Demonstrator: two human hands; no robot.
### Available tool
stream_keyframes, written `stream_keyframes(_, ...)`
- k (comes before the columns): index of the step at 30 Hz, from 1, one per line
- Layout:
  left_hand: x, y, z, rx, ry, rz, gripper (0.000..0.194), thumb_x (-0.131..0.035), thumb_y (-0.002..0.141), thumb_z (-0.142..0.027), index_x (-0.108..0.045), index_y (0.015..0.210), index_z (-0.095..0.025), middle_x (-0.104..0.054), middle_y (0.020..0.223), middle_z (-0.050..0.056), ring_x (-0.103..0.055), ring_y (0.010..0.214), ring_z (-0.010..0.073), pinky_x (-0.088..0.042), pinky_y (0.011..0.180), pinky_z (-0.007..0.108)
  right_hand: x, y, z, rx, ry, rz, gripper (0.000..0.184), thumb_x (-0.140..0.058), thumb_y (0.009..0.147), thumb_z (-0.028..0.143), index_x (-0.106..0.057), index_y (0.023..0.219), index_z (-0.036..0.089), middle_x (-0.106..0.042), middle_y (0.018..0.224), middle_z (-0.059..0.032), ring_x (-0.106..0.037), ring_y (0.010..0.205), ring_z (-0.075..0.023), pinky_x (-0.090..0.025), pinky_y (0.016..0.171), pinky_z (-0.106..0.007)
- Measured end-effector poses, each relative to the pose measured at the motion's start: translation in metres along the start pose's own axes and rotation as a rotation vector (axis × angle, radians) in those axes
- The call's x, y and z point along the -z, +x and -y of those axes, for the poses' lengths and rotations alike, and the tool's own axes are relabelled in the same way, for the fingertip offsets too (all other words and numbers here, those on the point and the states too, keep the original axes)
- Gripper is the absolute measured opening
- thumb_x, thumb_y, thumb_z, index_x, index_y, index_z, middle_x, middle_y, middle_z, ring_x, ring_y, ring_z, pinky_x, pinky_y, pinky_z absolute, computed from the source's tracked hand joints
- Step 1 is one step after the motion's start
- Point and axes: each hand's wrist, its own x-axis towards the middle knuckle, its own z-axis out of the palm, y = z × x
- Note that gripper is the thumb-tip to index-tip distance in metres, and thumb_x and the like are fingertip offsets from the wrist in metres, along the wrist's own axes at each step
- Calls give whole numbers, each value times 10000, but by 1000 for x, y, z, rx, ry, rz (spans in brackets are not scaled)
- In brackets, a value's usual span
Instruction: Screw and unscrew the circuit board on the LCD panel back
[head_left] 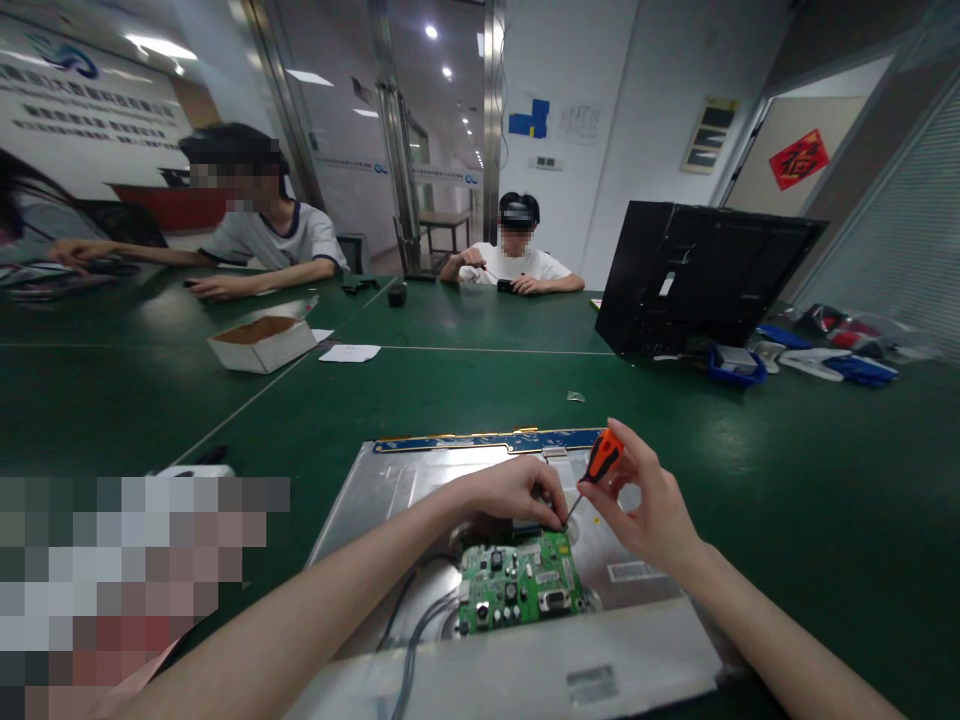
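Observation:
A metal-backed display panel point(442, 470) lies flat on the green table in front of me. On it sits a green circuit board point(517, 578), with grey cables point(420, 640) running from its left side. In my right hand point(649, 505) is an orange and black screwdriver point(604, 455), pinched by the handle and tilted, its tip at the board's upper right corner. My left hand point(517, 490) is closed at that same corner, fingertips beside the screwdriver tip; whatever they pinch is too small to make out. A blue strip board point(450, 443) runs along the panel's far edge.
A black monitor housing point(697, 280) stands at the right, near a blue tray point(735, 365) and gloves point(840, 367). A white open box point(262, 343) and paper point(349, 353) lie at the left. Across the table sit a person point(517, 262) and another person point(262, 235).

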Motion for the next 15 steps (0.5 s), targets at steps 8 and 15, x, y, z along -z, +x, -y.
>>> stream_keyframes(8, 0, 0, 0, 3, 2, 6, 87, -724, 754, -127, -746, 811, -189, -681, 772, -9, -599, 756, 148, -434, 718, 229, -2, -3, 4, 74, -4, 24, 659, -502, 885, 146, -210, 1465, 257, -640, 787, -8, -608, 558, -135, -532, 496, -262)
stream_keyframes(15, 0, -1, 0, 14, -12, 0, 80, -731, 751, -135, -737, 816, -181, -684, 778, -7, -596, 733, 145, -435, 700, 233, -7, -2, 1, 85, -33, -52, 632, -548, 894, 204, -236, 1438, 278, -541, 665, 60, -547, 461, -111, -484, 423, -221)
